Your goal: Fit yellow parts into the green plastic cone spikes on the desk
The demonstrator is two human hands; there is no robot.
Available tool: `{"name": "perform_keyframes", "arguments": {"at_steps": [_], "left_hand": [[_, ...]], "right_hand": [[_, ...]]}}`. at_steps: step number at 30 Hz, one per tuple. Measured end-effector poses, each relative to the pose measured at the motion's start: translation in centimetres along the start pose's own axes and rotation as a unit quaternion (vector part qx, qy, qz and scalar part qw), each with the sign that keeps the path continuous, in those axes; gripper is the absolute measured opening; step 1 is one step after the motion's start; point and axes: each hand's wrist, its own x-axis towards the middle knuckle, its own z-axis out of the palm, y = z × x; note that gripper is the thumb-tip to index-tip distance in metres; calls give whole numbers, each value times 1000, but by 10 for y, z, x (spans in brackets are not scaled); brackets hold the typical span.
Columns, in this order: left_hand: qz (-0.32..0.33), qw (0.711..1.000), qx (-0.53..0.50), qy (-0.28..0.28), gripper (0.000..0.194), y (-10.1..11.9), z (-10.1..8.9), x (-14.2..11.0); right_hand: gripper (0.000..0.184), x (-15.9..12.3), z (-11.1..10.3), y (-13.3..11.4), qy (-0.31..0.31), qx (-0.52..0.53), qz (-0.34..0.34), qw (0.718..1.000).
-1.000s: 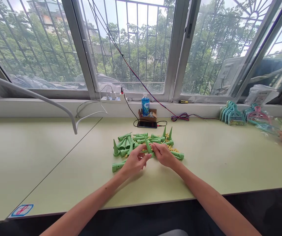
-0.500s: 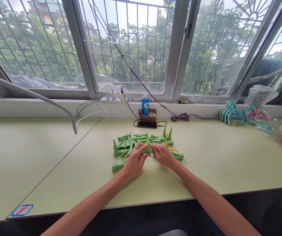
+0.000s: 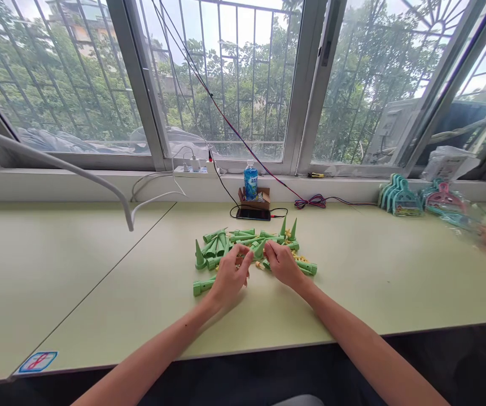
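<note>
Head feed, my view | green cone point(image 3: 259, 250) tilted between both hands' fingertips | left hand point(image 3: 230, 274) curled beside its base, right hand point(image 3: 284, 263) bunched near its tip | I can't tell whether either grips

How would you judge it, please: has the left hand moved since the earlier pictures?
Yes: against the phone, the left hand has shifted slightly left, its thumb now nearer the phone.

Cones point(image 3: 200, 256) are green, the table point(image 3: 373, 270) pale yellow-green, the far bottle point(image 3: 250, 183) blue, the near-left sticker point(image 3: 38, 362) blue-edged with red marking, and the far-right plastic pieces point(image 3: 405, 196) teal and pink.
</note>
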Motion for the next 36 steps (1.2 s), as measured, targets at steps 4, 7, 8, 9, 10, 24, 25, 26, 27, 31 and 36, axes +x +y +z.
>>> {"name": "perform_keyframes", "arguments": {"at_steps": [4,7,8,9,10,24,25,26,27,31,36], "left_hand": [[-59,995,-78,-10,46,1,-1,3],[-104,987,-116,-31,52,2,-2,4],[-123,983,-127,-48,55,3,-2,4],[-143,978,-137,-69,59,3,-2,3],[-162,971,-146,-92,63,4,-2,3],[-248,915,-264,-178,58,5,-5,3],[-246,913,-270,-179,56,5,-6,3],[-241,913,-274,-179,55,6,-6,3],[-234,915,-276,-178,54,6,-6,3],[-189,941,-226,-167,49,6,-8,2],[-87,984,-117,-103,40,3,-5,0]], "right_hand": [[38,0,0,0,-4,-9,-4,1000],[37,-1,-1,1,1,-10,-10,1000],[37,-1,-1,1,2,-11,-13,1000],[37,-1,-1,1,1,-12,-17,1000],[37,-1,-1,1,-1,-14,-22,1000],[33,-3,-5,-7,-63,20,-60,996],[33,-3,-5,-7,-63,19,-62,996],[34,-3,-5,-7,-64,18,-62,996],[34,-3,-5,-6,-65,17,-62,996],[35,-3,-3,-4,-69,17,-61,996],[39,-2,-2,-3,-72,10,-57,996]]}}
